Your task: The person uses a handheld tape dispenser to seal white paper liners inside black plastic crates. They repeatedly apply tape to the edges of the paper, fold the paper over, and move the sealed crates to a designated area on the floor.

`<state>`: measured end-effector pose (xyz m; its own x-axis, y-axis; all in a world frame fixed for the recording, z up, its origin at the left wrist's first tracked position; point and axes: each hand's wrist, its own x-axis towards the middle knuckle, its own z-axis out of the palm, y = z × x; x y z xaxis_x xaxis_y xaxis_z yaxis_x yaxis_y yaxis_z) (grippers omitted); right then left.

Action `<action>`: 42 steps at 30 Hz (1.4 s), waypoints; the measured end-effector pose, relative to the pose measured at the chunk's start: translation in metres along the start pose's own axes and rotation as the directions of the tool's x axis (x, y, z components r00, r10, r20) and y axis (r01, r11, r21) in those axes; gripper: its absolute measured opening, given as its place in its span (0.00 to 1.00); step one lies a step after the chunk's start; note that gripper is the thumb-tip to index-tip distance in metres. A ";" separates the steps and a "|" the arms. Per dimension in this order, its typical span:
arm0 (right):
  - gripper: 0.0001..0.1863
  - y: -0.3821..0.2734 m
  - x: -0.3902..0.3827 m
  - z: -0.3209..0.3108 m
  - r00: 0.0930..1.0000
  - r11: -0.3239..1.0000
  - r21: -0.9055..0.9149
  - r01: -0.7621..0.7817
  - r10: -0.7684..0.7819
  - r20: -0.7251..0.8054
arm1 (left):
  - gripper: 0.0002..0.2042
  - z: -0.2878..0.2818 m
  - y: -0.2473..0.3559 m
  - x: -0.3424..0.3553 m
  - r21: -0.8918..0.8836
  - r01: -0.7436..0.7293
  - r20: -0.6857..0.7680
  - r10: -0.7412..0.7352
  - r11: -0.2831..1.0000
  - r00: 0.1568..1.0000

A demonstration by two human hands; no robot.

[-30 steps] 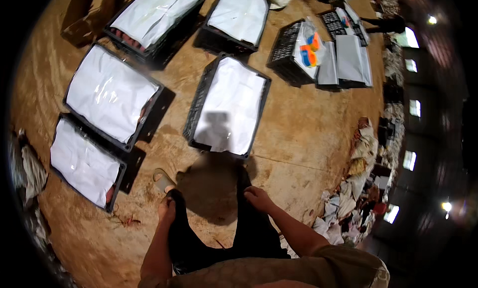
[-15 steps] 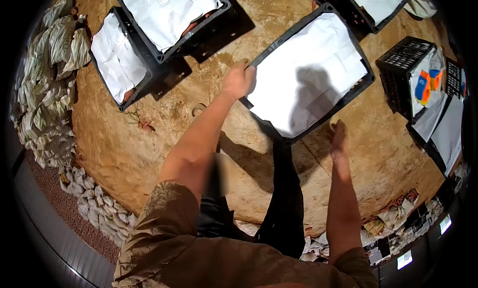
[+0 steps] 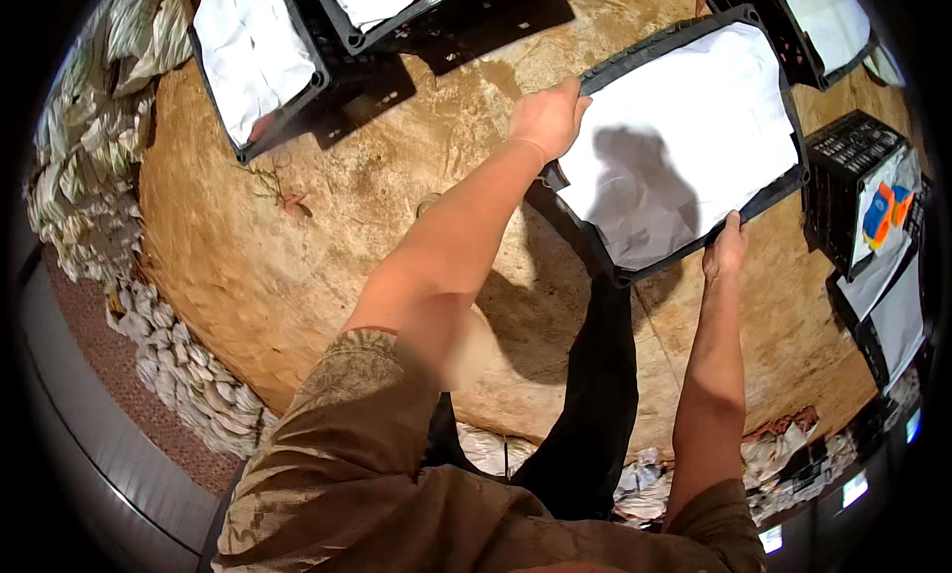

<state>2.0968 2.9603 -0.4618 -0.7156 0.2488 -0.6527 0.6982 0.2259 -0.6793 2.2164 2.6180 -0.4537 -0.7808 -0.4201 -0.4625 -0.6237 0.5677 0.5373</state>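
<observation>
A black plastic crate (image 3: 791,182), covered with a white paper sheet (image 3: 704,117), is in front of me at the right of centre. My left hand (image 3: 548,123) is closed round its left rim, thumb over the edge by the paper. On its near right rim my right hand (image 3: 727,248) has its fingers wrapped, partly hidden by the crate. The crate looks tilted, and its contents are under the paper. A dark shadow falls across the sheet.
More paper-covered crates stand at the upper left (image 3: 315,82) and upper right (image 3: 826,75). A black crate (image 3: 843,191) with orange-and-blue items is at the right. White sacks (image 3: 94,211) are piled along the left. A reddish scrap (image 3: 296,205) lies on the brown floor (image 3: 377,191).
My right hand, earlier apart from the crate, now grips its near right rim. The left hand keeps its hold. My view has shifted, and the held crate appears farther right.
</observation>
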 end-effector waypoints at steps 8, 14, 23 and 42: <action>0.26 -0.003 -0.004 0.001 0.993 0.992 -0.104 -0.076 0.085 0.080 | 0.15 0.034 -0.023 -0.049 -0.170 0.044 -0.159 -0.071 0.984 0.985; 0.22 0.022 -0.018 0.032 0.977 0.973 -0.208 0.098 -0.054 0.205 | 0.12 0.043 -0.067 -0.142 -0.306 0.229 -0.256 -0.311 0.924 0.915; 0.13 0.130 -0.175 0.101 0.850 0.583 -0.620 0.525 -0.328 0.412 | 0.12 0.103 -0.190 -0.374 -0.537 0.428 -0.306 -0.641 0.727 0.704; 0.19 0.143 -0.202 0.135 0.329 0.586 -0.207 0.784 -0.108 0.938 | 0.29 0.087 -0.367 -0.546 -0.275 0.805 -0.410 -0.822 0.525 0.396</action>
<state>2.3385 2.8153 -0.4720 -0.3315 -0.8261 -0.4558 -0.1474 0.5225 -0.8398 2.8745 2.7004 -0.4593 0.1882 -0.9230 -0.3356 -0.9665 -0.2347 0.1035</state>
